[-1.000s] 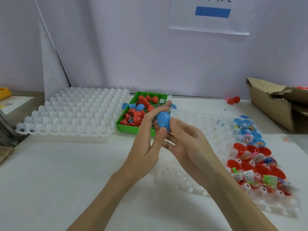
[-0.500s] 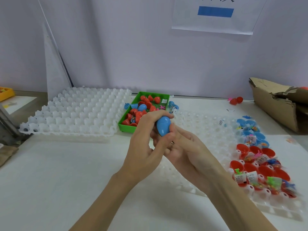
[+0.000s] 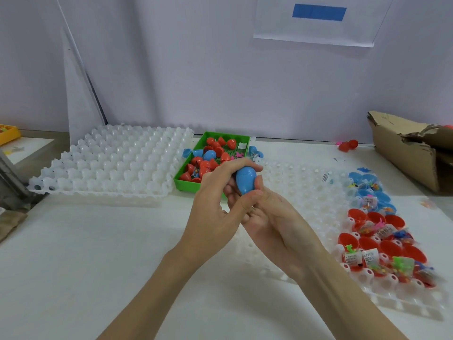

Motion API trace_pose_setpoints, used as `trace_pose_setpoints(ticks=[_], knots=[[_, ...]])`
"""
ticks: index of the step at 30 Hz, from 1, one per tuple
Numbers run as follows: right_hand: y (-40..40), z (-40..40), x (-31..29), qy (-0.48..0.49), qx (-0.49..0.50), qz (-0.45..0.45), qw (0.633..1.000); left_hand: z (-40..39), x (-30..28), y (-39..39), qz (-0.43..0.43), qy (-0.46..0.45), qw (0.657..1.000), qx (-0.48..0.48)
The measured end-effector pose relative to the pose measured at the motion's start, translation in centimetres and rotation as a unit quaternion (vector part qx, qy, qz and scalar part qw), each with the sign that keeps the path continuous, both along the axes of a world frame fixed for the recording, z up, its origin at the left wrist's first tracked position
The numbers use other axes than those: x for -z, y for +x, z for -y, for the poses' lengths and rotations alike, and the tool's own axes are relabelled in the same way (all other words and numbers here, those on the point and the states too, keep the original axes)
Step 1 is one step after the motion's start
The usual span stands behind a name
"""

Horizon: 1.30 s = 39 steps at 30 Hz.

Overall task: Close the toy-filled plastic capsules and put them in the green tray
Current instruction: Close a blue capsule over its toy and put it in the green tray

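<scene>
A blue egg-shaped capsule (image 3: pixel 245 179) is held between both hands above the table's middle. My left hand (image 3: pixel 215 212) curls its fingers over the top and its thumb under the narrow end. My right hand (image 3: pixel 267 217) cups it from below and behind with curled fingers. The green tray (image 3: pixel 186 184) lies just behind the hands and holds several red capsule pieces and a blue one. To the right, open red halves (image 3: pixel 389 249) and open blue halves (image 3: pixel 367 190) with toy packets sit in a white cell tray (image 3: pixel 301 190).
A second white cell tray (image 3: pixel 110 163) lies at the left. A torn cardboard box (image 3: pixel 411 153) stands at the far right. Two red pieces (image 3: pixel 348 145) lie near the wall. A yellow bin (image 3: pixel 7 133) is at the left edge.
Both hands have kept the blue capsule and pressed closer around it; the left thumb now sits under its narrow end. The view has shifted slightly.
</scene>
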State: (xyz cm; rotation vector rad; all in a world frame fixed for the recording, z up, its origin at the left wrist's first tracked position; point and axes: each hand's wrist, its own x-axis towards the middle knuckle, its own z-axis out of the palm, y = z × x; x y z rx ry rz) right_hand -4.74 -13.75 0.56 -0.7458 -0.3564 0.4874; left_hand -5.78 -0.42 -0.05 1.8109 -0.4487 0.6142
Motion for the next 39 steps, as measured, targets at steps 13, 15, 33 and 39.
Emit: trace_pose_setpoints(ticks=[13, 15, 33, 39], knots=[[0.45, 0.34, 0.36, -0.036, 0.043, -0.062, 0.997, 0.01, 0.97, 0.49, 0.001, 0.054, 0.998, -0.039], [0.55, 0.35, 0.42, -0.032, 0.046, -0.061, 0.997, -0.13, 0.94, 0.55, 0.013, 0.071, 0.996, -0.046], [0.53, 0.59, 0.03, -0.004, 0.004, -0.107, 0.994, 0.03, 0.96, 0.49, 0.043, 0.092, 0.992, -0.069], [0.49, 0.15, 0.28, 0.004, 0.022, -0.111, 0.994, -0.16, 0.80, 0.65, 0.058, 0.123, 0.986, -0.098]])
